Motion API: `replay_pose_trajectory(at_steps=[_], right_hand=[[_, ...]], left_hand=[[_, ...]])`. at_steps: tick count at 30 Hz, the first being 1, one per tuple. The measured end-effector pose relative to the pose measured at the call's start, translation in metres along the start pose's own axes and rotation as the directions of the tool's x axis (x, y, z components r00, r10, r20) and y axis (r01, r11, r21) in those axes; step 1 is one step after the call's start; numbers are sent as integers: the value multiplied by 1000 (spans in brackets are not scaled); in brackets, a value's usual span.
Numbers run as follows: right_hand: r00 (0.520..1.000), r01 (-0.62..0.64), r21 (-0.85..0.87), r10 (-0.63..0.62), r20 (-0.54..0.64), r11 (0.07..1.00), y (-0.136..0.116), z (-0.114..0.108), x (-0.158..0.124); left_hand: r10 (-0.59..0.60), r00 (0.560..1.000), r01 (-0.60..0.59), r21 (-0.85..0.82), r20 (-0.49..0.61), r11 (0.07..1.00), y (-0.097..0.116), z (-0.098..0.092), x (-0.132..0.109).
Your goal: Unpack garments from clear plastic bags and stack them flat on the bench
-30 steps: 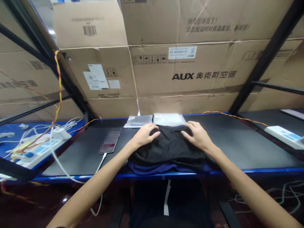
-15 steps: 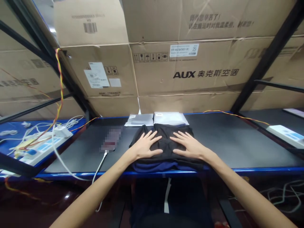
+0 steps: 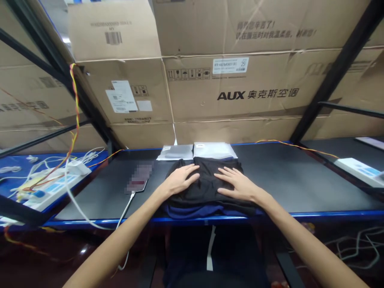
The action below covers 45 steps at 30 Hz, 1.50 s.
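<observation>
A black folded garment (image 3: 207, 186) lies at the front edge of the dark tabletop, on top of dark blue folded cloth (image 3: 193, 211). My left hand (image 3: 181, 180) rests on the garment's left part, fingers stretched out and pointing away to the right. On the right part my right hand (image 3: 237, 184) lies flat with its fingers spread. Neither hand grips the cloth. Just behind the garment are two flat packets in clear plastic, a smaller left packet (image 3: 177, 153) and a larger right packet (image 3: 214, 150).
A phone (image 3: 139, 178) on a white charging cable (image 3: 124, 214) lies to the left. Power strips stand at the left (image 3: 55, 188) and right (image 3: 360, 171). Cardboard sheets (image 3: 240, 108) form the back wall, between black metal posts (image 3: 333, 76). A twisted yellow-red wire (image 3: 74, 108) hangs at left.
My left hand has shifted left across the black garment, toward its left edge, and turned somewhat onto its side. My right hand stays in nearly the same place.
</observation>
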State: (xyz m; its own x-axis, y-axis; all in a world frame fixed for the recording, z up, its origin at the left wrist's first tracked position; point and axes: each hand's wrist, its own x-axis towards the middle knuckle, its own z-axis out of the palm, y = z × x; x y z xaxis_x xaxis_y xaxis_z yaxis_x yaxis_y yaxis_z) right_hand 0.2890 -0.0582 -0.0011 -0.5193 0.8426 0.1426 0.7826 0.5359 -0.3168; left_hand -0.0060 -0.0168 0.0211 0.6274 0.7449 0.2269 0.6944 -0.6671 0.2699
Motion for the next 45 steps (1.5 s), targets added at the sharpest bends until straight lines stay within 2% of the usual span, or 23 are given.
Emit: replay_pose_trajectory(at_steps=[3,5,8,11,17,21,25,28,29,32,36,39,41,43,45], right_hand=[[1000,4,7,-4,-10,1000,2,1,0],[1000,3,6,-3,-15,1000,3,2,0],[1000,-2,10,2,-17,1000,3,1,-1],[1000,-5,13,5,-4,1000,2,0,-1],[1000,-6,17,6,-9,1000,2,1,-1],[1000,-12,13,12,-2,1000,2,1,-1],[1000,-17,15,17,1,1000,1,0,-1],[1000,-7,48,8,-23,999,1,-1,-1],[999,-2,67,4,-37,998,1,-1,-2],[994,5,140,10,-107,990,3,-4,-3],[970,13,173,29,-240,985,10,-5,-5],[953,37,150,10,-302,988,16,-6,-6],[952,46,148,2,-306,988,18,-6,-7],[955,42,145,3,-297,988,19,-7,-7],[956,35,140,8,-292,990,20,-8,-8]], left_hand=[[-98,985,110,78,-145,991,-20,-7,21],[-175,968,205,168,-179,964,-36,-12,35],[-245,966,259,327,-85,909,-57,-18,52],[-295,955,263,400,20,878,-71,-17,60],[-294,955,284,422,-42,861,-79,-5,59],[-227,965,263,426,-133,866,-79,-10,55],[-193,952,279,412,-238,868,-67,-27,51],[-150,933,273,370,-328,888,-40,-35,48],[-89,934,218,355,-346,909,-27,-36,47],[78,940,44,347,-331,937,14,-26,44],[151,961,-66,339,-231,938,53,6,38],[148,981,-105,298,-125,949,63,30,33],[138,987,-113,262,-81,958,63,36,31],[163,986,-150,209,-48,967,59,32,30],[229,973,-224,122,-24,967,51,19,29]])
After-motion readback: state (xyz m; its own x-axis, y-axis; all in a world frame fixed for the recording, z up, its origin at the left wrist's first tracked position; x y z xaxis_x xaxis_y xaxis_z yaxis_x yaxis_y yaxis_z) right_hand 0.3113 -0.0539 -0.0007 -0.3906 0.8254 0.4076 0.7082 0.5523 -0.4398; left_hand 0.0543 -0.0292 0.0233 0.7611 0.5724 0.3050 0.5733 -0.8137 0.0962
